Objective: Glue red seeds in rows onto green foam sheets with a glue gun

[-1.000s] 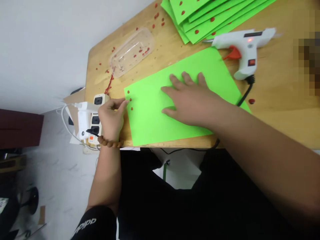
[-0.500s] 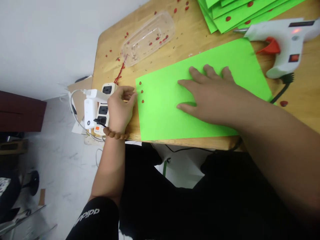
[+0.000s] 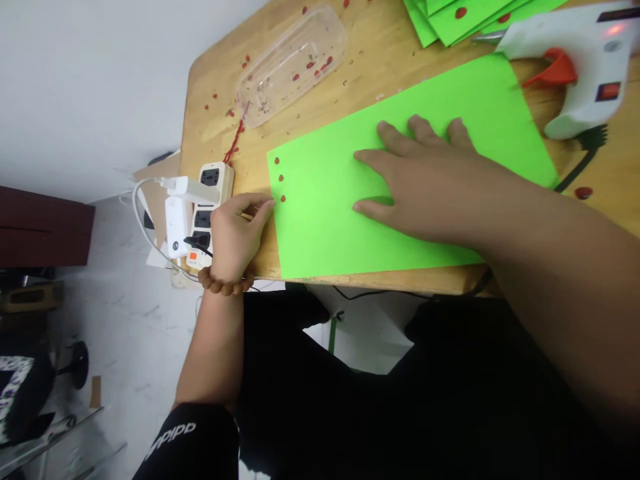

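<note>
A bright green sheet lies on the wooden table, with three small red pieces in a column near its left edge. My right hand rests flat on the sheet, fingers spread, holding nothing. At the sheet's left edge, my left hand has thumb and forefinger pinched together, beside the lowest red piece. Whatever is between those fingertips, if anything, is too small to make out. A beaded bracelet circles my left wrist.
A white glue gun with a red trigger lies right of the sheet, its cord trailing. Behind are more green sheets and a clear plastic tray with red bits. A power strip with chargers sits at the table's left edge.
My left hand has moved slightly down along the sheet's edge, and its fingertips have closed together. My right hand stays flat on the sheet. The view has shifted a little.
</note>
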Available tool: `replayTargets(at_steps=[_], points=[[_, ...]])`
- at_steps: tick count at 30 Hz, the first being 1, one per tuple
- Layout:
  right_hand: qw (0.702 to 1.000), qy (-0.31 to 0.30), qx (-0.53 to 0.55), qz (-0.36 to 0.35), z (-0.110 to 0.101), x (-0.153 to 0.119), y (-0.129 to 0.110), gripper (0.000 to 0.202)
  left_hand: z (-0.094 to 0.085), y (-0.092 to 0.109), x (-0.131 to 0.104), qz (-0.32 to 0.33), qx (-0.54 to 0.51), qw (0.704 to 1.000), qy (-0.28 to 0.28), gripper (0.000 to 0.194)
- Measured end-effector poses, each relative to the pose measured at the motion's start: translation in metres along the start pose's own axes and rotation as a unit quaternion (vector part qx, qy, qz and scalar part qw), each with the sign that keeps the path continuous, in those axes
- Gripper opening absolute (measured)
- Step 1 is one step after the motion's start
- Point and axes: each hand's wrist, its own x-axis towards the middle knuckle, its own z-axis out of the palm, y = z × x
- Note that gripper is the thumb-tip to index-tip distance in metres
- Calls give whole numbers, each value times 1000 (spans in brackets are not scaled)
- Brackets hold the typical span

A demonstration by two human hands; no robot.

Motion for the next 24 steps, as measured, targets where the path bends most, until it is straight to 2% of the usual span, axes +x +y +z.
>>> replayTargets(at_steps=[6, 13, 20, 24], points=[[1000, 8, -18, 0, 1, 1, -1, 81, -11, 9, -10, -14, 35, 998, -42, 11], [998, -38, -52, 24, -5, 2, -7, 88, -19, 10, -12, 22, 29, 994, -104, 5], [998, -33, -57, 19, -3, 2, -3, 92, -19, 6, -9, 12, -3, 990, -142, 9], [999, -7, -48, 24, -2, 1, -3, 83, -20, 6, -9, 25, -5, 988, -150, 9]])
